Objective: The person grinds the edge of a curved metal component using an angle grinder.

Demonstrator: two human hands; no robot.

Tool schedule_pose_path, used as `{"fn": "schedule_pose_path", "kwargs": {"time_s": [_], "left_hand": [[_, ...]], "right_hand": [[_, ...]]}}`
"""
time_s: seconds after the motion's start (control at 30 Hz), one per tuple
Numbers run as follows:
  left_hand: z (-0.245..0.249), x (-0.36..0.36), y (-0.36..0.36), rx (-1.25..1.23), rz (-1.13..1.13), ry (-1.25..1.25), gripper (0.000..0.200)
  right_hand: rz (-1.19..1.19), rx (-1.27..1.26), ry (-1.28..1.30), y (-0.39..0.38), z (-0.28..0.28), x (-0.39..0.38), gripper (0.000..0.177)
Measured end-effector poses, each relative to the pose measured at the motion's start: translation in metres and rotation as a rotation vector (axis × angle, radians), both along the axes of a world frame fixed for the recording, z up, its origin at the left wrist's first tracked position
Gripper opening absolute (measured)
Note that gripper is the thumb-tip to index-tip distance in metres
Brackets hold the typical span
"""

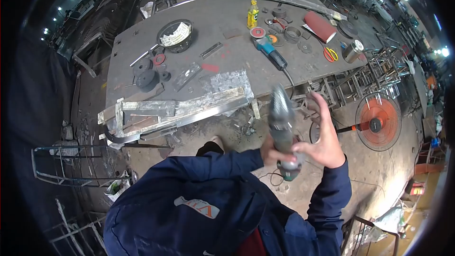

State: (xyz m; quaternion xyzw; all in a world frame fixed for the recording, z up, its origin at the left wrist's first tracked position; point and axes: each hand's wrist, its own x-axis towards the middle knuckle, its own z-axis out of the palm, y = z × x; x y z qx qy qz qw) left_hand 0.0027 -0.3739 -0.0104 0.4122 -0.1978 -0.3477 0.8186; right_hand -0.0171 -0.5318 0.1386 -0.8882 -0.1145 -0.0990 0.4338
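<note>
My left hand is wrapped around the lower part of a grey cylindrical tool, held upright in front of my body and off the table. The tool is smeared by motion, with a darker upper end and a green lower end; its exact kind I cannot tell. Beside it on the right, my right hand is open, fingers raised and curved apart, the thumb right at the tool's side. Past the tool, a blue angle grinder lies on the metal worktable.
Near the table's front edge lies a long metal frame piece. Farther back are a black basket, a yellow bottle, orange-handled scissors, a steel canister and several discs. An orange fan stands at the right.
</note>
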Motion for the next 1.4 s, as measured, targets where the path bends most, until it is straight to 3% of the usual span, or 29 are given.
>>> {"fn": "schedule_pose_path", "kwargs": {"time_s": [0.07, 0.13, 0.17, 0.2, 0.23, 0.27, 0.33, 0.4, 0.47, 0.53, 0.6, 0.63, 0.7, 0.73, 0.8, 0.87, 0.93, 1.0, 1.13, 1.27, 1.33, 1.4], "left_hand": [[-0.002, 0.039, 0.001, -0.158, 0.145, 0.033, 0.033], [-0.002, 0.085, 0.009, -0.148, 0.237, 0.303, 0.022], [-0.007, 0.114, 0.009, -0.144, 0.243, 0.523, 0.018], [-0.014, 0.145, 0.011, -0.132, 0.245, 0.750, 0.015], [-0.021, 0.177, 0.015, -0.098, 0.263, 0.762, 0.016], [-0.032, 0.207, 0.018, -0.068, 0.281, 0.778, 0.017], [-0.061, 0.265, 0.023, 0.120, 0.271, 0.892, 0.021], [-0.106, 0.312, 0.025, 0.106, 0.330, 0.862, 0.020], [-0.127, 0.349, 0.028, 0.101, 0.384, 0.843, 0.020], [-0.138, 0.384, 0.032, 0.377, 0.445, 0.884, 0.023], [-0.095, 0.390, 0.054, 0.683, 0.734, 0.188, 0.034], [-0.054, 0.392, 0.076, 0.426, 0.678, 0.008, 0.041], [0.035, 0.385, 0.119, 0.264, 0.728, -0.001, 0.038], [0.054, 0.385, 0.136, 0.144, 0.781, -0.030, 0.037], [0.061, 0.387, 0.177, 0.277, 0.882, -0.246, 0.040], [0.064, 0.356, 0.219, 0.352, 0.861, -0.178, 0.040], [0.048, 0.304, 0.261, 0.423, 0.894, -0.073, 0.040], [0.029, 0.228, 0.298, 0.563, 0.985, -0.040, 0.039], [-0.038, 0.034, 0.353, 0.689, 1.323, 0.387, 0.033], [-0.088, -0.155, 0.354, 0.841, 1.514, 0.828, 0.028], [-0.096, -0.219, 0.343, 0.855, 1.524, 1.012, 0.033], [-0.098, -0.253, 0.337, 0.808, 1.550, 1.128, 0.034]], "right_hand": [[0.028, 0.081, 0.234, -0.043, -0.057, -0.009, 0.115], [0.065, 0.111, 0.601, -0.067, -0.122, -0.033, 0.113], [0.028, 0.101, 0.938, -0.059, -0.130, -0.037, 0.107], [0.010, 0.162, 0.737, -0.047, -0.161, -0.045, 0.094], [-0.178, 0.493, 0.815, -0.041, -0.186, -0.050, 0.072], [-0.183, 0.486, 0.827, -0.030, -0.189, -0.034, 0.072], [-0.508, 0.286, 0.936, -0.009, -0.187, 0.009, 0.046], [-0.555, 0.120, 0.785, 0.004, -0.209, 0.051, 0.035], [-0.578, -0.136, 0.530, 0.010, -0.250, 0.082, 0.039], [-0.654, -0.303, 0.418, 0.027, -0.266, 0.112, 0.035], [-0.749, -0.414, 0.460, 0.041, -0.255, 0.146, 0.034], [-0.783, -0.482, 0.438, 0.042, -0.256, 0.161, 0.033], [-0.803, -0.538, 0.447, 0.049, -0.258, 0.186, 0.032], [-0.795, -0.531, 0.457, 0.049, -0.258, 0.201, 0.031], [-0.734, -0.551, 0.448, 0.048, -0.263, 0.220, 0.031], [-0.724, -0.589, 0.340, 0.047, -0.282, 0.232, 0.039], [-0.661, -0.673, 0.479, 0.056, -0.269, 0.234, 0.047], [-0.639, -0.668, 0.443, 0.053, -0.276, 0.226, 0.052], [-0.545, -0.605, 0.379, 0.039, -0.274, 0.215, 0.050], [-0.529, -0.457, 0.205, 0.028, -0.284, 0.202, 0.052], [-0.502, -0.496, -0.055, 0.023, -0.293, 0.189, 0.053], [-0.570, -0.474, -0.131, 0.037, -0.282, 0.168, 0.055]]}}
